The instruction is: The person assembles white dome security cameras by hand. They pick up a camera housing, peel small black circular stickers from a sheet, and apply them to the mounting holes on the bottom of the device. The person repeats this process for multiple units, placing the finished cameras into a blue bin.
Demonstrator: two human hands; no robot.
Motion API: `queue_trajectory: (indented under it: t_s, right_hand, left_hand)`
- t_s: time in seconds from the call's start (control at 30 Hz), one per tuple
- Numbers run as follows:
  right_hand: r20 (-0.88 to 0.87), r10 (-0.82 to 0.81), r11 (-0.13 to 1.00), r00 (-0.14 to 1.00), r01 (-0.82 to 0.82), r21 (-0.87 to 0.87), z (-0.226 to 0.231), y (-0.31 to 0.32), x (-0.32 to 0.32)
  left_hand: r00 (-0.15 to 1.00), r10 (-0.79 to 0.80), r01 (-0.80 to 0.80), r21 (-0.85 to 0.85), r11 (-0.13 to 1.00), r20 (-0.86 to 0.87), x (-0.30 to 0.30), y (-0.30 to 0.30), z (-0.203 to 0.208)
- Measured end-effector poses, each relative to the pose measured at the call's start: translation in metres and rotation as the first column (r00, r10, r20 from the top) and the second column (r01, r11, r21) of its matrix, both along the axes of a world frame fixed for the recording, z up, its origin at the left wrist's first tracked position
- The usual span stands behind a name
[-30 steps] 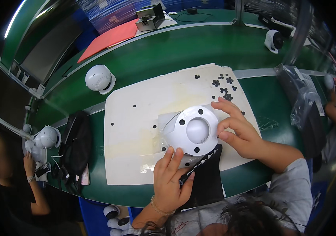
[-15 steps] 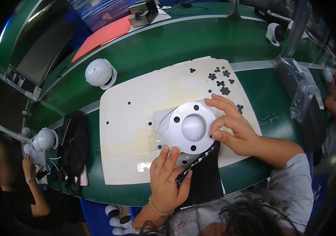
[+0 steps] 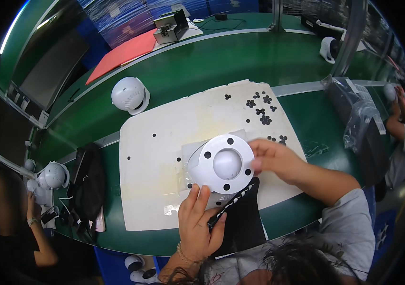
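A white ring-shaped base [image 3: 200, 167] lies face up on clear film, with several round black pads [image 3: 207, 155] around its face. A rounded white surface [image 3: 226, 163] shows through its central hole. My left hand [image 3: 197, 225] rests two fingertips on the base's lower left edge. Its thumb and lower fingers close round one end of a black strip with a row of punched holes [image 3: 233, 202]. At the base's right rim is my right hand [image 3: 278, 161], thumb beside a black pad [image 3: 247, 172]. Motion smears its fingers, and whether they hold anything is unclear.
A cream board [image 3: 150, 190] bears loose black dots [image 3: 265, 120]. Behind it stands a white camera-like unit [image 3: 130, 95]. At right lies a dark box with clear plastic [image 3: 357, 118]; at left, a black bag [image 3: 88, 190]. Other people sit left and right.
The right hand's fingers have come down from their raised spread and curl nearer the base's rim. The pad by the right thumb now shows fully. The left hand stays at the base; the whole view shifts slightly.
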State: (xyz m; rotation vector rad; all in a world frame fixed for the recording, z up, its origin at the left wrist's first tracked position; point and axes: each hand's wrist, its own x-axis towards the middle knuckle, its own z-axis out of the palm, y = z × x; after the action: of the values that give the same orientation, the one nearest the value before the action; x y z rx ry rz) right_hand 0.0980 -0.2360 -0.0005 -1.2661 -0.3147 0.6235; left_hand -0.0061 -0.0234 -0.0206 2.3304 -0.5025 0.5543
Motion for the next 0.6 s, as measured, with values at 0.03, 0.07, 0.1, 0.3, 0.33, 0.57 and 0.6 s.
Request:
queue_trajectory:
  t_s: [0.03, 0.07, 0.1, 0.3, 0.33, 0.57, 0.6]
  right_hand:
    - [-0.008, 0.014, 1.0, 1.0, -0.014, -0.021, 0.002, 0.003, -0.002]
    - [-0.016, 0.028, 0.999, 0.999, -0.028, -0.043, 0.003, 0.006, -0.004]
    - [-0.019, 0.055, 0.997, 0.998, -0.056, -0.057, 0.004, 0.011, -0.003]
    - [0.066, -0.268, 0.957, 0.961, 0.259, 0.128, 0.007, -0.015, 0.064]
    - [0.196, -0.35, 0.937, 0.916, 0.342, 0.076, 0.01, -0.021, 0.083]
    - [0.881, 0.392, 0.073, 0.263, 0.946, -0.315, -0.062, -0.093, 0.21]
    - [0.851, 0.33, -0.021, 0.409, 0.904, -0.426, -0.063, -0.088, 0.216]
  left_hand:
    - [1.0, -0.002, 0.002, -0.002, 1.0, -0.001, 0.0, 0.0, 0.001]
    - [1.0, -0.019, 0.019, -0.005, 1.0, -0.01, -0.001, 0.001, 0.0]
    - [1.0, -0.021, 0.021, -0.001, 1.0, -0.013, -0.001, 0.003, 0.0]
    - [0.995, -0.096, 0.092, -0.131, 0.987, -0.023, -0.001, 0.008, 0.006]
    - [0.992, -0.125, 0.121, -0.168, 0.978, -0.016, 0.001, 0.009, 0.007]
    - [0.968, -0.152, 0.061, -0.404, 0.913, -0.198, -0.009, 0.017, 0.01]
    - [0.973, -0.136, 0.044, -0.43, 0.902, -0.186, -0.012, 0.022, 0.007]
